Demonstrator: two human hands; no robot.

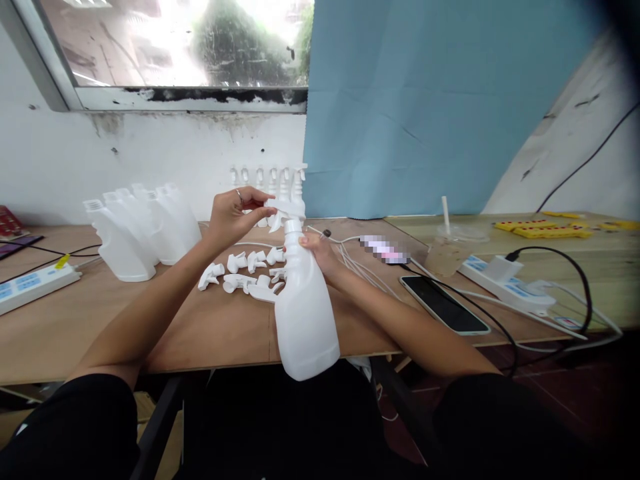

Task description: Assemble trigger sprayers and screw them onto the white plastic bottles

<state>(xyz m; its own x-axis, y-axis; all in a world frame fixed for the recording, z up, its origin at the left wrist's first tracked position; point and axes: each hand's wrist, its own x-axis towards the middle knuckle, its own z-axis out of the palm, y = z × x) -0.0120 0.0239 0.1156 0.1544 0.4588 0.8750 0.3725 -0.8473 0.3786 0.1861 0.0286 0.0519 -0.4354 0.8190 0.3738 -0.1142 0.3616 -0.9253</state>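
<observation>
My right hand (320, 252) is wrapped round the neck of a white plastic spray bottle (306, 320), which is tilted with its base toward me. At the bottle's mouth is a white trigger spray head (287, 212), pinched at its front end between the thumb and fingers of my left hand (243, 212). Whether the head is screwed on cannot be made out. Several loose trigger spray heads (237, 282) lie on the table left of the bottle. Behind my hands stands a row of bottles with spray heads fitted (273, 175), partly hidden.
Several open-necked white bottles (127, 240) stand at the left, near a power strip (37, 287). On the right are a phone (445, 305), a drink cup with a straw (447, 253), another power strip (507, 283), yellow pieces (543, 229) and loose cables. A wall and blue sheet (400, 107) bound the table's back.
</observation>
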